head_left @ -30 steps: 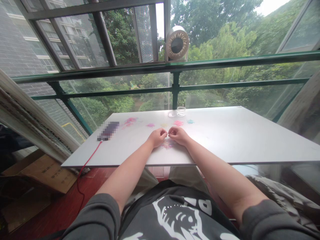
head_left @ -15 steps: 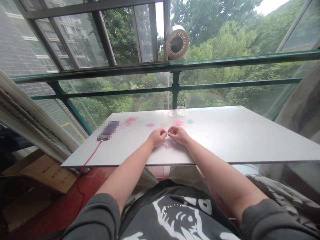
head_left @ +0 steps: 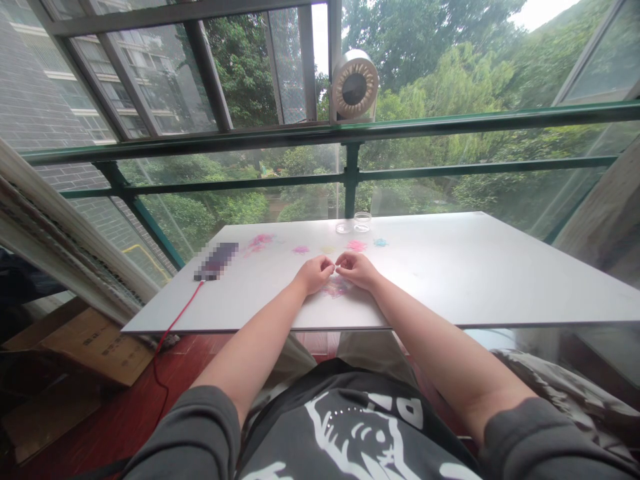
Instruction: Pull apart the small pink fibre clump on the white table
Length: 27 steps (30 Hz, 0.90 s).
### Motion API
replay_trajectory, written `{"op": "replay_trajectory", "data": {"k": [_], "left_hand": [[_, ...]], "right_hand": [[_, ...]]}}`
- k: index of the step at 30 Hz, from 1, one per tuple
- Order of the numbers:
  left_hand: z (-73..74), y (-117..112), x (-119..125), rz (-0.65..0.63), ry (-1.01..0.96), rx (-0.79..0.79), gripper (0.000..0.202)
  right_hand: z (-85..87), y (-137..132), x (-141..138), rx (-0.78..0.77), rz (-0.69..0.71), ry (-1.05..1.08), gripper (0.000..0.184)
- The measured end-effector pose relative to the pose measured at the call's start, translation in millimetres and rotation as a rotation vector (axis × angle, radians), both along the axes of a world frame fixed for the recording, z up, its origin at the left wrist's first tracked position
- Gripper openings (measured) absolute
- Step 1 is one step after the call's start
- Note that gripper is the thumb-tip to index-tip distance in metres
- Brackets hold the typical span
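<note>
My left hand point(head_left: 315, 273) and my right hand point(head_left: 356, 269) rest close together on the white table point(head_left: 475, 267), fingertips pinched and nearly touching. Whatever they pinch is too small to make out. A mixed pile of small coloured beads point(head_left: 336, 289) lies on the table just under and between the hands. Beyond them sit small separate piles: pink point(head_left: 357, 246), teal point(head_left: 381, 243), purple point(head_left: 301, 250), yellow point(head_left: 327, 251) and a larger pink one point(head_left: 259, 242).
Two small clear round dishes point(head_left: 353, 224) stand at the table's far edge. A blurred dark phone point(head_left: 217, 261) with a red cable point(head_left: 173, 323) lies at the left. A round fan point(head_left: 355, 87) sits on the green window rail. Cardboard boxes point(head_left: 85, 343) lie on the floor left.
</note>
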<state>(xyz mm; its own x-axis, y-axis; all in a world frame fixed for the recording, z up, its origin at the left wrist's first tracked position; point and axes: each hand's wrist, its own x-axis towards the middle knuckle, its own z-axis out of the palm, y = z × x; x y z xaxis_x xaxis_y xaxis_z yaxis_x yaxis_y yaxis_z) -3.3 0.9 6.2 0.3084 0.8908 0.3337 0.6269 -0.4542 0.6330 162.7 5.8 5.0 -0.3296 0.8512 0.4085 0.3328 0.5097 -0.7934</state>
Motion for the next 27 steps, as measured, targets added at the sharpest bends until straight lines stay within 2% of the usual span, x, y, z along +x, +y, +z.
{"op": "replay_trajectory", "data": {"k": [11,19,27], "left_hand": [[-3.1,2.2,-0.8,-0.014,0.019,0.021,0.021],[0.1,-1.5,0.0,-0.011,0.009,0.017,0.022],[-0.3,-0.9,0.1,-0.004,0.010,0.025,0.021]], "right_hand": [[3.2,-2.4,-1.0,0.008,-0.036,-0.038,0.008],[3.5,-2.5,-0.4,0.014,-0.020,-0.042,0.012],[3.5,-2.7,-1.4,0.022,-0.074,-0.063,0.007]]}}
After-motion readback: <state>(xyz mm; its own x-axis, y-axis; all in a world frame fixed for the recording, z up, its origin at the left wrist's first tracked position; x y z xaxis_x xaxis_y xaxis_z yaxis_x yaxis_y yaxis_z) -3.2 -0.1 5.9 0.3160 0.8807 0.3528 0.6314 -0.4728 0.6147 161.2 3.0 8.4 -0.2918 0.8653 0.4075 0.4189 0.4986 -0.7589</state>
